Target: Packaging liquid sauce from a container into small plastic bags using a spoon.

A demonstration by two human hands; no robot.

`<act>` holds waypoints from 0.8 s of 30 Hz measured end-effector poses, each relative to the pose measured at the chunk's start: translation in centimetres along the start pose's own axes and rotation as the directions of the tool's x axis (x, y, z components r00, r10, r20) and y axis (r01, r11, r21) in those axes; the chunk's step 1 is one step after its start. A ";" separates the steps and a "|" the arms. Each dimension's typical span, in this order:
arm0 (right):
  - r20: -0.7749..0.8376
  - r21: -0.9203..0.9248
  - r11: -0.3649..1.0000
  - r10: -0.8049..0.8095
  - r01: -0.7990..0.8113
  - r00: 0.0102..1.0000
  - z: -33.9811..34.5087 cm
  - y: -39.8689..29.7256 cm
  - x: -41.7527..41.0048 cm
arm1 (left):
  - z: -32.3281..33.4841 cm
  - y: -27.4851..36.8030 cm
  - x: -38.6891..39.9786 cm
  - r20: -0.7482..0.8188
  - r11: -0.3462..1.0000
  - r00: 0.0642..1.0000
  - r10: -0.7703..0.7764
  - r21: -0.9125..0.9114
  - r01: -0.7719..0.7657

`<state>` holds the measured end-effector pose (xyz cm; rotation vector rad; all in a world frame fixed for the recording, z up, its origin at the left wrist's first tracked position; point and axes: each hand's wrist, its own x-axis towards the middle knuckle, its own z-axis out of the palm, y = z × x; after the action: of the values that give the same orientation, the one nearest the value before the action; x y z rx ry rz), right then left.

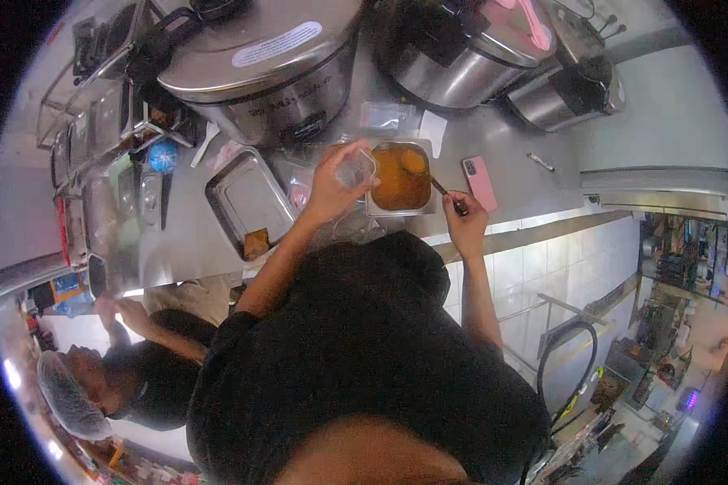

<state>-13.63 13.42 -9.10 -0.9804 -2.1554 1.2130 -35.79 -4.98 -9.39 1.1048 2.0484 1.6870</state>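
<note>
My left hand holds a small clear plastic cup at the left rim of a square steel pan. Orange-brown sauce lies in the pan. In my right hand is the dark handle of a ladle, whose round bowl rests in the sauce near the pan's upper right corner. The ladle's bowl is partly covered by sauce, so how full it is I cannot tell. Clear plastic pieces lie just below the pan, partly hidden by my left arm.
A shallow steel tray with a brown piece lies left. Large lidded steel cookers stand behind. A pink phone and a marker lie right. A person in a hairnet stands at the left, hands near the counter's edge.
</note>
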 end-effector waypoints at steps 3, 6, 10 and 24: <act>-0.053 0.002 0.999 -0.045 0.045 0.998 -0.8 -2.1 0.0 | 0.3 0.0 0.0 -0.073 0.994 0.996 -0.057 -0.095 0.050; -0.111 -0.041 0.992 -0.127 0.123 0.986 -1.9 -4.7 0.2 | 0.3 -0.5 0.2 -0.025 0.995 0.996 -0.089 -0.048 0.088; -0.145 -0.009 0.990 -0.139 0.139 0.980 -2.5 -6.6 0.4 | 0.4 -0.6 0.6 -0.035 0.998 0.997 0.066 -0.001 -0.066; -0.117 -0.001 0.992 -0.129 0.130 0.985 -2.0 -4.0 0.4 | 1.6 -1.5 0.8 0.019 0.996 0.999 0.044 -0.081 -0.042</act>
<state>-13.91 13.33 -4.59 -0.8712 -2.0881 1.0740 -35.84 -3.33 -11.02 1.1427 1.9396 1.7546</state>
